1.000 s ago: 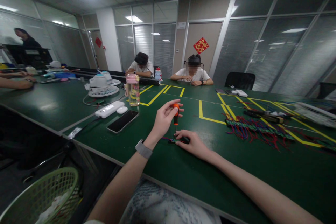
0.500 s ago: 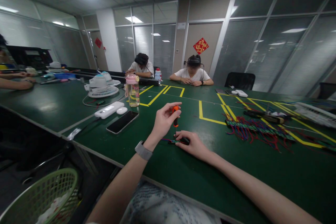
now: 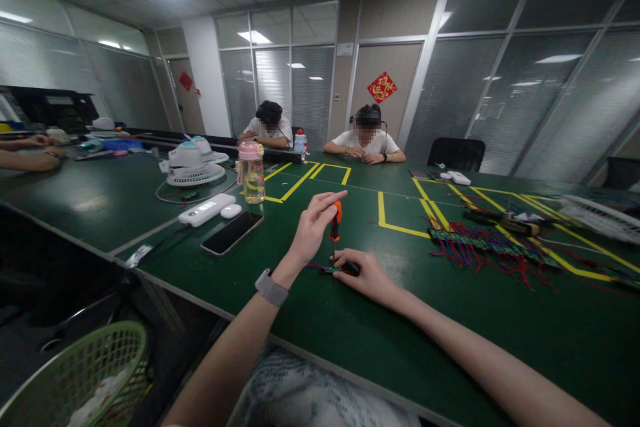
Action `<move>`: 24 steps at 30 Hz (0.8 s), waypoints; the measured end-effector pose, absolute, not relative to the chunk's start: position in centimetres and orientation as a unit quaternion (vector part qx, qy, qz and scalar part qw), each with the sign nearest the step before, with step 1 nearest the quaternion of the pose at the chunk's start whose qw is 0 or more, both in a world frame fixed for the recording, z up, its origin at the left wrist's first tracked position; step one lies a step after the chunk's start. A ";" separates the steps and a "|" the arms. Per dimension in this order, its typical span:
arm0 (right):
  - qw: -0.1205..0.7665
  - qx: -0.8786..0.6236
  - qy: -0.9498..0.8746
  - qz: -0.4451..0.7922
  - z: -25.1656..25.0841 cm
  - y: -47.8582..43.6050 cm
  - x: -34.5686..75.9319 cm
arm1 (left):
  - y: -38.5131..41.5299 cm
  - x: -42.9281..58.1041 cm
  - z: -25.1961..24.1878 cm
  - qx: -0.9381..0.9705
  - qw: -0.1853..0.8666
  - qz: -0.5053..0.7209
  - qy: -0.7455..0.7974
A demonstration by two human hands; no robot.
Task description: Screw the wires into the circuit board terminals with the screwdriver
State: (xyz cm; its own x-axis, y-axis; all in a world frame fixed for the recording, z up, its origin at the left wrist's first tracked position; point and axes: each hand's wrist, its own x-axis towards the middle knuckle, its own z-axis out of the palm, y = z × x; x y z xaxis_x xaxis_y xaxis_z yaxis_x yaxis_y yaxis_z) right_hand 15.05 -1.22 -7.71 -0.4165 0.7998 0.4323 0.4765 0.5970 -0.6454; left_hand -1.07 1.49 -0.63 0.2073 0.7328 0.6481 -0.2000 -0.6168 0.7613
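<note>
A screwdriver point(image 3: 336, 221) with an orange and black handle stands nearly upright. My left hand point(image 3: 314, 221), wearing a grey watch band, has thumb and fingers at the handle, the index finger stretched over its top. The thin shaft runs down to a small green circuit board point(image 3: 327, 269) lying on the table, with red and blue wires leading off to the left. My right hand point(image 3: 365, 271) rests on the table and pinches the board's right end, its fingers close to the screwdriver tip. A black piece point(image 3: 352, 267) shows partly under that hand; the exact contact is hidden.
On the green table point(image 3: 400, 347) lie a phone point(image 3: 232, 233), a white power strip point(image 3: 207, 210), a pink-lided bottle point(image 3: 251, 173) and white fans point(image 3: 195, 170). Several wired circuit boards point(image 3: 495, 245) lie right. Two people sit opposite; a green basket point(image 3: 100, 353) stands below left.
The fingers of my left hand have shifted on the screwdriver handle, opening somewhat and turning. The handle leans slightly differently. My right hand and the board stay in place.
</note>
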 end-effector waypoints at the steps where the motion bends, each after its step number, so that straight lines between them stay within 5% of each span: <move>1: 0.371 -0.392 -0.813 0.217 -7.7 -1.2 15.1 | 1.5 -1.0 -0.7 0.662 0.420 0.594 0.181; 4: 0.372 -0.390 -0.814 0.218 -7.7 -1.2 15.1 | 1.5 -0.9 -0.6 0.640 0.464 0.589 0.167; 9: 0.370 -0.393 -0.813 0.218 -7.6 -1.3 15.1 | 1.3 -1.1 -0.4 0.673 0.366 0.603 0.220; 14: 0.374 -0.393 -0.810 0.223 -7.4 -1.5 15.1 | 1.2 -0.9 -0.4 0.649 0.467 0.577 0.163; 20: 0.372 -0.391 -0.813 0.219 -7.4 -1.4 15.0 | 1.1 -1.1 -0.3 0.687 0.367 0.589 0.216; 24: 0.372 -0.391 -0.813 0.217 -7.4 -1.4 15.1 | 1.2 -1.0 -0.3 0.663 0.440 0.582 0.170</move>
State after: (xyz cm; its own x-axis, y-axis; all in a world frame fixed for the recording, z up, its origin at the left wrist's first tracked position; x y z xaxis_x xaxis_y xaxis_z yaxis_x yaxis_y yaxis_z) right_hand 15.09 -1.44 -7.41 -0.4164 0.7981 0.4356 0.4750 0.5995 -0.6442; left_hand -0.99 1.17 -0.30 0.2651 0.7371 0.6216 -0.2862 -0.5555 0.7807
